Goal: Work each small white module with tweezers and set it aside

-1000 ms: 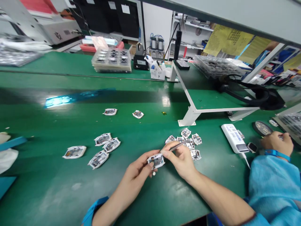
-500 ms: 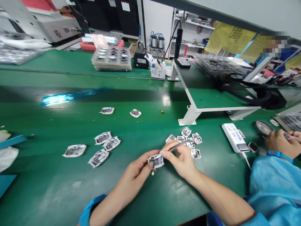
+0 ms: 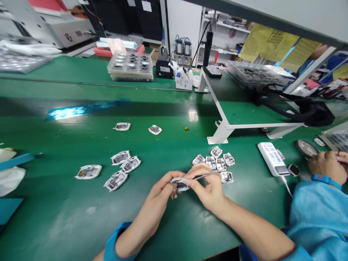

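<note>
Just below the frame's centre, my left hand (image 3: 160,195) pinches a white-rimmed part (image 3: 181,186) by its edge, likely steadying it while my right hand (image 3: 208,189) pinches a thin tool (image 3: 201,176); similar parts (image 3: 220,165) sit right, probably within reach.

- The left hand (image 3: 159,190) is curled around the left end of the white case (image 3: 182,186).
- The right hand (image 3: 208,187) is held at the case's right side, fingers (image 3: 200,169) pinched.
- Both forearms (image 3: 252,224) are stretched toward the case.
</note>
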Available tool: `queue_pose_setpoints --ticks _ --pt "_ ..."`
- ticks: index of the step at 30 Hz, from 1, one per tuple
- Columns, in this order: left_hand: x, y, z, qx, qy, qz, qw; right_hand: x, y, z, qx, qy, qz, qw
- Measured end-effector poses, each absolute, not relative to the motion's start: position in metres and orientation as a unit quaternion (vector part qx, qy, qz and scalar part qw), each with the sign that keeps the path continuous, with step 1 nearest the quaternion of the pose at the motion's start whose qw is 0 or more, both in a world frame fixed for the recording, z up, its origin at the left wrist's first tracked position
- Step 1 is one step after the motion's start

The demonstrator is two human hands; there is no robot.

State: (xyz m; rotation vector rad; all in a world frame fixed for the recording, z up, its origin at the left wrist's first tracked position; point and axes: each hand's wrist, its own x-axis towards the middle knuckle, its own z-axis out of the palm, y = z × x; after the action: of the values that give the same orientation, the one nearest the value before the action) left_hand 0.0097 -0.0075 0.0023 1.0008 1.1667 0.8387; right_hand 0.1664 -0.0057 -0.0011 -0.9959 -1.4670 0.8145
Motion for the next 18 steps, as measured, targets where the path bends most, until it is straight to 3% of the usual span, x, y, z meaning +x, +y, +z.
queue_pose_setpoints --ticks 18 --pt "0.0064 -0.0041 0.0055 0.54 0.499 0.333 0.591 0.1703 -0.0031 -0.002 -0.431 -0.624 0.344 0.554"
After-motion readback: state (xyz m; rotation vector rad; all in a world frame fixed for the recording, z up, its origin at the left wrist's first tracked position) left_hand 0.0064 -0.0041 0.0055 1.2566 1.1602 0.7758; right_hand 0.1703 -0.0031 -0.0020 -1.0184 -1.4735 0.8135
